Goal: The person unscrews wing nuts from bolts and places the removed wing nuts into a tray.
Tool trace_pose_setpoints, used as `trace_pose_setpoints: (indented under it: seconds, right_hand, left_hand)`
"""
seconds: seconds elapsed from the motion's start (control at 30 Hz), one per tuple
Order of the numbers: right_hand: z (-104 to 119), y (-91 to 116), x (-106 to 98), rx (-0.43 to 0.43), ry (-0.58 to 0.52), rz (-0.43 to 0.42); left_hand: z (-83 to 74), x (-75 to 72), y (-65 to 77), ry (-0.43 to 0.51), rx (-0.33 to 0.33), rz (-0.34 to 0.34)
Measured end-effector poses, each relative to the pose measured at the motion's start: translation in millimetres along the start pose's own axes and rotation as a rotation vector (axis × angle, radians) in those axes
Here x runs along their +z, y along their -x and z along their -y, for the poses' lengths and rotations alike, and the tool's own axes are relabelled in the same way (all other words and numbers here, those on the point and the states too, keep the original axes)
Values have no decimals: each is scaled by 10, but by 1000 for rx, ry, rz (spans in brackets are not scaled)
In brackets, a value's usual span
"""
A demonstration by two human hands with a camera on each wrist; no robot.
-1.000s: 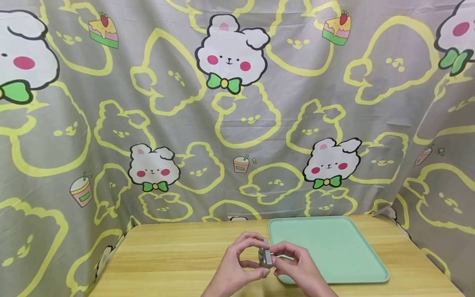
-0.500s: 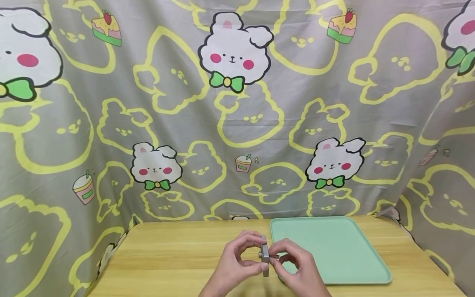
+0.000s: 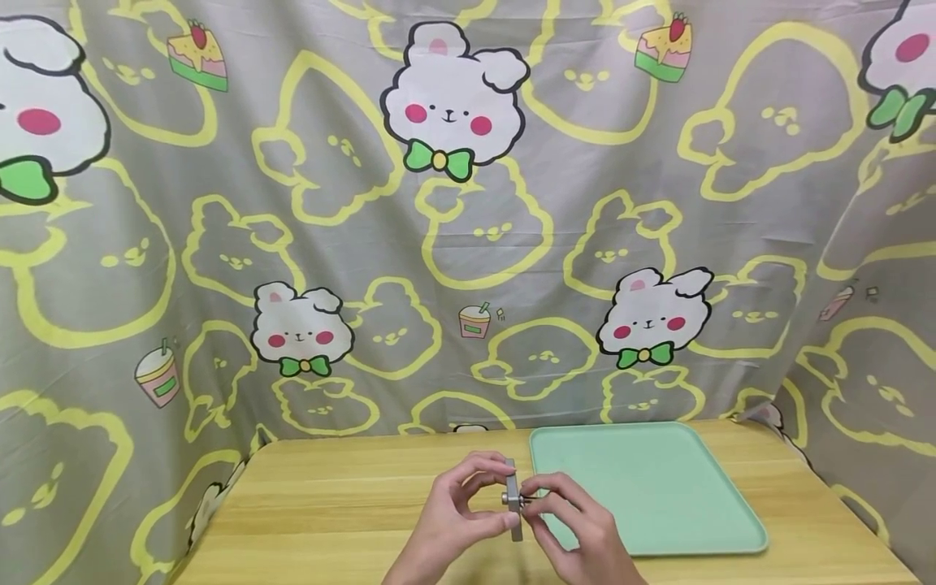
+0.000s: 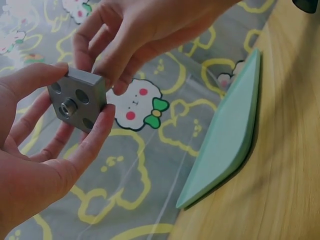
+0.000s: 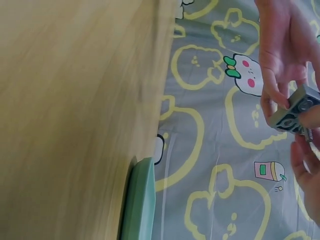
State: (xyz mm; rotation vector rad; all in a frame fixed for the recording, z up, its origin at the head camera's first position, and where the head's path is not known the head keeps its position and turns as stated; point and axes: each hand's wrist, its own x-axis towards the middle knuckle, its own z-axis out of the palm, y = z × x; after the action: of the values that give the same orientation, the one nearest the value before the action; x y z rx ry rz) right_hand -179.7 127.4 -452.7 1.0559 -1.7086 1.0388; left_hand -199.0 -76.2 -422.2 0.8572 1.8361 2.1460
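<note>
Grey curtain point(image 3: 504, 195) fills the whole back and wraps both sides, printed with yellow outlines, white bunny heads in green bow ties, pink drinks and cake slices. Below that is one light wood tabletop point(image 3: 329, 487), with one mint green tray point(image 3: 658, 487), rounded corners and a low rim, lying flat toward the right.

Two bare hands come in from the near edge, held up above the wood. The left hand point(image 3: 453, 512) has a wide C-shaped grip, thumb at the near edge and fingertips at the far edge, pinching one block point(image 4: 74, 92) on edge between them. The right hand point(image 3: 585, 524) has a much tighter grip, fingertips bunched just beside the block's other face, pinching the end of a bolt.

So the block's in the air, between the hands, just left of the tray from the head cam. It's grey, squarish and chunky, metal-looking, and I count three dark round holes point(image 4: 82, 96) on the face toward the left wrist cam. One silver bolt head point(image 4: 68, 107) with a socket sticks out roughly mid-face, and a threaded end point(image 5: 308, 134) shows by the right fingers.
</note>
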Motion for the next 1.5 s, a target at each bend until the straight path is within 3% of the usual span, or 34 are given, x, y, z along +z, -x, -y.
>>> trace_pose_setpoints:
  seconds: [0.13, 0.3, 0.37, 0.43, 0.57, 0.73, 1.0, 1.37, 1.43, 1.5]
  right_hand:
    - [70, -9, -39, 272, -120, 36]
    - [126, -83, -108, 821, -360, 29]
    - [116, -109, -138, 999, -427, 28]
    - [80, -112, -170, 1121, -510, 53]
    - [-3, -75, -222, 1230, -688, 147]
    - [-48, -34, -234, 1262, -829, 201]
    - [-48, -17, -219, 1243, -757, 193]
    - [84, -42, -141, 940, -446, 157]
    - [102, -40, -112, 855, -377, 132]
    - [99, -21, -81, 707, -311, 109]
  left_hand:
    - [-8, -11, 0, -26, -5, -17]
    - [-14, -14, 3, -51, 10, -1]
    - [-10, -8, 5, -73, 27, 21]
    - [-3, 1, 7, -104, 43, 38]
    - [30, 31, 20, -145, 122, 71]
    - [68, 53, 28, -187, 173, 94]
    - [77, 48, 18, -209, 117, 89]
    - [56, 16, 0, -101, 9, 64]
    - [48, 6, 0, -83, -4, 57]
    - [45, -6, 0, -71, -9, 50]
